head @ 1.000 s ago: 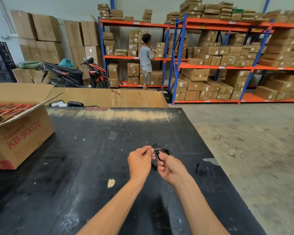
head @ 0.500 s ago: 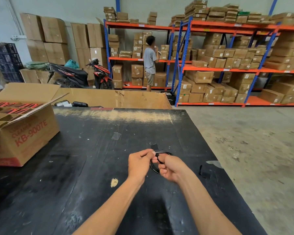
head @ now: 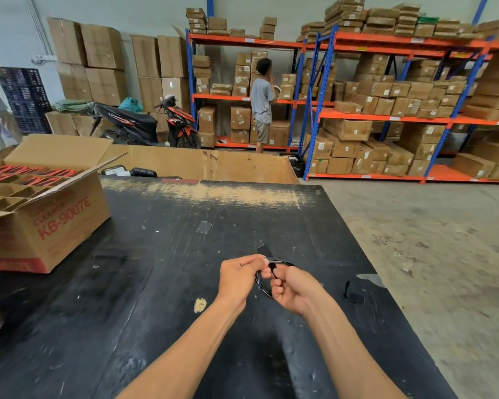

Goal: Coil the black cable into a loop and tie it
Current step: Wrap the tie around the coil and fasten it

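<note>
The black cable (head: 262, 284) is wound into a small loop and held just above the black table (head: 162, 254), between my two hands. My left hand (head: 238, 279) pinches the top of the loop with thumb and fingers. My right hand (head: 293, 290) is closed around the loop's right side, its fingers curled through it. A short black end (head: 264, 249) sticks up behind my left hand. Much of the loop is hidden by my fingers.
An open cardboard box (head: 46, 217) marked KB-9007E stands at the table's left. A small black piece (head: 355, 293) lies near the right edge, where the table drops to a concrete floor (head: 429, 240). A person (head: 262, 102) stands at the shelves far behind.
My hands have drawn slightly closer together on the loop. The camera has shifted a little, so the scene sits lower and more to the right.
</note>
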### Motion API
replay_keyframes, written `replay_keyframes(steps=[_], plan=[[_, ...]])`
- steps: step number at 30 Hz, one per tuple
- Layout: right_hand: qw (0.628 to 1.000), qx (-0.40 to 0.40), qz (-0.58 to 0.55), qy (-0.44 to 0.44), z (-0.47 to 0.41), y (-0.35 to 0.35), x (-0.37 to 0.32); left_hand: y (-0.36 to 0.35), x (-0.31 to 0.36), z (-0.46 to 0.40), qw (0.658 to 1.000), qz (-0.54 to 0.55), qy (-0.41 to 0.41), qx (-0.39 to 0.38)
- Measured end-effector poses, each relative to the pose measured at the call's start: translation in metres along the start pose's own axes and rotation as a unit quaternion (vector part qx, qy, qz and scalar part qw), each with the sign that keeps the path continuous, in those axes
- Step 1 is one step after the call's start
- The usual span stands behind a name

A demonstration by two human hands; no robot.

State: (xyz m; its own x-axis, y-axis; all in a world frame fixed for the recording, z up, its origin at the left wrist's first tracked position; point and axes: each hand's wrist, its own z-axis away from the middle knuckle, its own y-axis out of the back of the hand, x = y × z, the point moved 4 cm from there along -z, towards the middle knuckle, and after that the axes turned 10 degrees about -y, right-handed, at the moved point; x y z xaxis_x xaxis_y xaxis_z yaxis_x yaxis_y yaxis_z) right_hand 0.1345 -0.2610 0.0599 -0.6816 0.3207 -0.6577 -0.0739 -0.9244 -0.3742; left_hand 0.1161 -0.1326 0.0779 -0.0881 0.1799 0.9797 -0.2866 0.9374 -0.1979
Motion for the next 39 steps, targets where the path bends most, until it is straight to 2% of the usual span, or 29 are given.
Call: replay_keyframes(steps=[4, 7, 10, 12, 16, 18, 21, 22, 23, 24, 26, 29, 30, 35, 37, 39], plan=[[1.0, -0.01, 0.02, 0.016, 0.009, -0.009, 0.0, 0.004, -0.006, -0.002, 0.999, -0.028, -0.012, 0.016], [0.988, 0.053, 0.103, 0.103, 0.021, -0.01, -0.002, 0.008, -0.007, -0.004, 0.998, -0.057, -0.029, 0.026], [0.947, 0.157, 0.162, 0.23, 0.037, -0.004, -0.006, 0.009, -0.007, -0.005, 0.995, -0.088, -0.051, 0.016], [0.911, 0.185, 0.223, 0.295, 0.043, -0.003, -0.011, 0.008, -0.005, -0.003, 0.993, -0.103, -0.063, 0.001], [0.854, 0.175, 0.391, 0.296, 0.044, -0.002, -0.015, 0.009, -0.002, 0.001, 0.988, -0.126, -0.088, -0.015], [0.798, 0.176, 0.476, 0.324, 0.047, -0.002, -0.016, 0.009, -0.001, 0.001, 0.985, -0.141, -0.102, -0.021], [0.63, 0.218, 0.595, 0.448, 0.052, -0.001, -0.019, 0.007, 0.002, 0.003, 0.977, -0.168, -0.128, -0.041], [0.593, 0.228, 0.61, 0.473, 0.051, 0.001, -0.02, 0.006, 0.002, 0.003, 0.974, -0.174, -0.136, -0.047], [0.584, 0.228, 0.608, 0.487, 0.051, 0.003, -0.022, 0.005, 0.003, 0.004, 0.971, -0.181, -0.146, -0.054], [0.592, 0.221, 0.593, 0.499, 0.051, 0.006, -0.025, 0.004, 0.005, 0.005, 0.968, -0.187, -0.157, -0.063], [0.641, 0.208, 0.552, 0.491, 0.051, 0.01, -0.032, 0.003, 0.006, 0.005, 0.962, -0.187, -0.179, -0.085], [0.769, 0.155, 0.484, 0.387, 0.048, 0.016, -0.045, 0.002, 0.009, 0.006, 0.953, -0.183, -0.212, -0.12], [0.801, 0.132, 0.465, 0.353, 0.048, 0.018, -0.049, 0.002, 0.01, 0.006, 0.947, -0.189, -0.225, -0.132], [0.828, 0.06, 0.471, 0.298, 0.047, 0.024, -0.06, 0.002, 0.012, 0.006, 0.936, -0.176, -0.228, -0.201], [0.836, 0.065, 0.456, 0.299, 0.045, 0.025, -0.059, 0.002, 0.013, 0.004, 0.937, -0.167, -0.21, -0.221], [0.825, 0.079, 0.465, 0.312, 0.045, 0.025, -0.057, 0.001, 0.012, 0.002, 0.938, -0.173, -0.188, -0.236]])
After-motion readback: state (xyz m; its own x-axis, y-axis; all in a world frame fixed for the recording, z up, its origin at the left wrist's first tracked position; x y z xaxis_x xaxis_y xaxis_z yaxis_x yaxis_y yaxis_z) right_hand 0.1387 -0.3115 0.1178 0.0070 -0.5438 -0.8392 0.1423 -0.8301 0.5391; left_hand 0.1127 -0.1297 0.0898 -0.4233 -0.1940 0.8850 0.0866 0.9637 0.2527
